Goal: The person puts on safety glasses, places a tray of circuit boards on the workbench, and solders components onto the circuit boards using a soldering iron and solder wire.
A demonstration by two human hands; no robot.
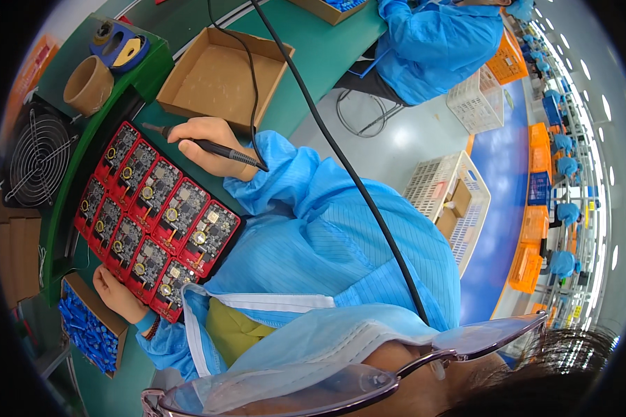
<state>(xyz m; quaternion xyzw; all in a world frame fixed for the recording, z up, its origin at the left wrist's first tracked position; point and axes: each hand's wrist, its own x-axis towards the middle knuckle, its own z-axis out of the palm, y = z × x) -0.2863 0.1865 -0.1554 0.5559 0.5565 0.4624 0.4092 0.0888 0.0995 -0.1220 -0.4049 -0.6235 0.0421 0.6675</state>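
Note:
Several dark circuit boards sit in rows in a red tray point(149, 221) on the green bench, each board with a small round yellowish ring on it. My right hand point(205, 146) is closed round the dark handle of a soldering iron point(219, 149), beyond the tray's upper corner. Its thin tip points left, above the boards' far end, and appears apart from them. My left hand point(120, 295) is at the tray's lower left edge, with bent fingers against the red rim. Part of those fingertips is hidden.
An open cardboard box point(219, 76) lies beyond my right hand. Small blue parts point(87, 330) fill another box beside my left hand. A green shelf carries a tape roll point(89, 85) and a blue holder point(122, 50); a fan point(40, 158) stands beneath. Black cables hang across. A co-worker's sleeve point(424, 55) is nearby.

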